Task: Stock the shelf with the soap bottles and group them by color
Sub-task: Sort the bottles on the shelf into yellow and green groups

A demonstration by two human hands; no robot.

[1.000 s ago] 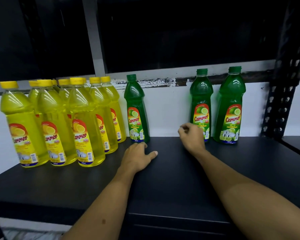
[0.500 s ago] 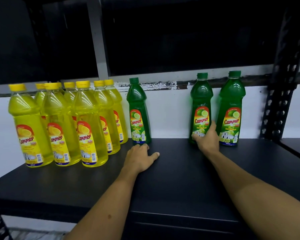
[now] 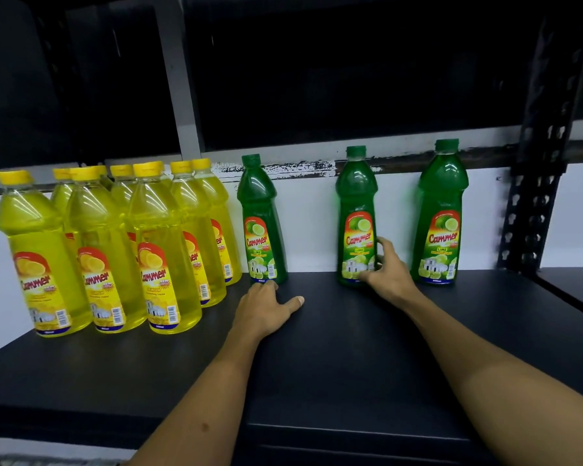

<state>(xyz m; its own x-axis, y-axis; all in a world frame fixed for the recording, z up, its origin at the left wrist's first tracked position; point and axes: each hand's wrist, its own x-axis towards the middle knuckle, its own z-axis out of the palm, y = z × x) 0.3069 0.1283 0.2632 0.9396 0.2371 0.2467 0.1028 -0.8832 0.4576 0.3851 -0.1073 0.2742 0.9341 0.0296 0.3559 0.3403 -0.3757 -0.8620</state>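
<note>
The right hand [image 3: 386, 274] holds the middle green bottle [image 3: 356, 216] low down, its grip curled round the label. The left hand [image 3: 265, 309] lies flat and open on the shelf [image 3: 334, 348], fingertips right at the foot of the left green bottle [image 3: 262, 220]. That bottle stands just beside the yellow bottles [image 3: 122, 250]. The middle one is well to its right, and the last green bottle [image 3: 441, 213] is farther right still.

To do this step well, I think the hand should slide the middle bottle toward the left green bottle, slowly, keeping it upright. Tall, thin bottles tip easily. The bottles are smooth, shiny, see-through plastic with round caps. The shelf is flat and dark.
</note>
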